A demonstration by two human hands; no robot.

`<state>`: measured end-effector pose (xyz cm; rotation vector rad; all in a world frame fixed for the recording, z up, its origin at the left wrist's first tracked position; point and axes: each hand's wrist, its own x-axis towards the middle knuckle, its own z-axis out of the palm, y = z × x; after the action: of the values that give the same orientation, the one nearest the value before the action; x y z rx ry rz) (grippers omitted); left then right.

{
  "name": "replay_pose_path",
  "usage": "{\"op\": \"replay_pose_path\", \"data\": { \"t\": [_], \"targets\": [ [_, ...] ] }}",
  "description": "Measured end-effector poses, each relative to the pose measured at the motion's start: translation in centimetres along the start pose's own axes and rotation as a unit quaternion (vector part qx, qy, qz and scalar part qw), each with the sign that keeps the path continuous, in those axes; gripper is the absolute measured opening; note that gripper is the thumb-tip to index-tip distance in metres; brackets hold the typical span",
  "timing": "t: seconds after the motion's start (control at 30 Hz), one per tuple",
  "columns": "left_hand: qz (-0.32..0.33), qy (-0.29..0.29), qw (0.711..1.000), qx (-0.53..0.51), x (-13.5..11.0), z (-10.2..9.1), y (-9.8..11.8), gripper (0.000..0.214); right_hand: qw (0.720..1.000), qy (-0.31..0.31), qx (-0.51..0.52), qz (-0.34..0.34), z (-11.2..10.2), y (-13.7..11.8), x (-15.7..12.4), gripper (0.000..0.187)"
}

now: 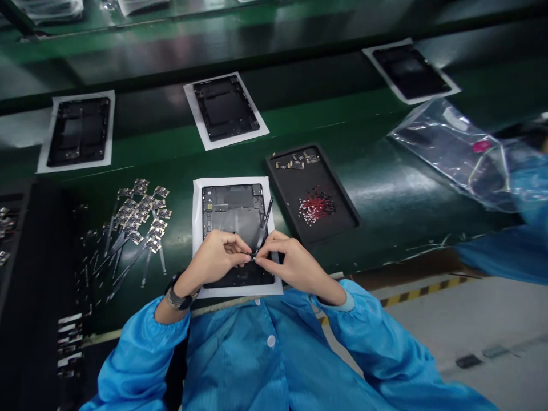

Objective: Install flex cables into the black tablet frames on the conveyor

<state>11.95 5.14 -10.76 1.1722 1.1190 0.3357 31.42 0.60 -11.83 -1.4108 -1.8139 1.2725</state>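
Both hands meet over the lower part of a black tablet housing (233, 217), which lies on a white sheet (197, 228). Between the fingertips is a small circuit board with a dark flat ribbon cable (265, 224) sticking up to the right. My left hand (220, 254) pinches the board from the left, thumb against forefinger. From the other side, my right hand (293, 260) pinches it too, close to the cable's base. Fingers cover most of the board, so its details are hidden.
Small circuit boards with ribbon cables (143, 211) are heaped at left. A black tray (338, 200) at right holds red-and-black wired parts (317, 206) and several boards. More housings (225, 108) lie behind. A clear plastic bag (445, 148) sits by a co-worker's blue sleeve (509, 245).
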Motion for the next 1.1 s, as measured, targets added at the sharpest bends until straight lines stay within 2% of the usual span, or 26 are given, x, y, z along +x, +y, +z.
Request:
{"op": "replay_pose_path", "data": {
  "t": [0.27, 0.47, 0.83, 1.1],
  "targets": [
    [-0.034, -0.047, 0.996, -0.063, 0.4, -0.4, -0.3, 0.010, 0.996, 0.006, 0.074, -0.039, 0.0, 1.0, -0.1, 0.011],
    [-0.034, -0.056, 0.996, -0.067, 0.5, -0.5, -0.5, 0.009, 0.995, 0.003, 0.100, -0.022, 0.2, 1.3, 0.1, 0.016],
    [-0.036, -0.057, 0.996, -0.061, 0.5, -0.3, -0.3, 0.010, 0.995, -0.018, 0.097, 0.005, -0.1, 1.1, 0.3, 0.012],
    [-0.065, -0.066, 0.992, -0.090, 0.6, -0.4, -0.3, 0.014, 0.994, -0.037, 0.107, -0.002, -0.4, 1.1, 0.2, 0.015]
  ]
}}
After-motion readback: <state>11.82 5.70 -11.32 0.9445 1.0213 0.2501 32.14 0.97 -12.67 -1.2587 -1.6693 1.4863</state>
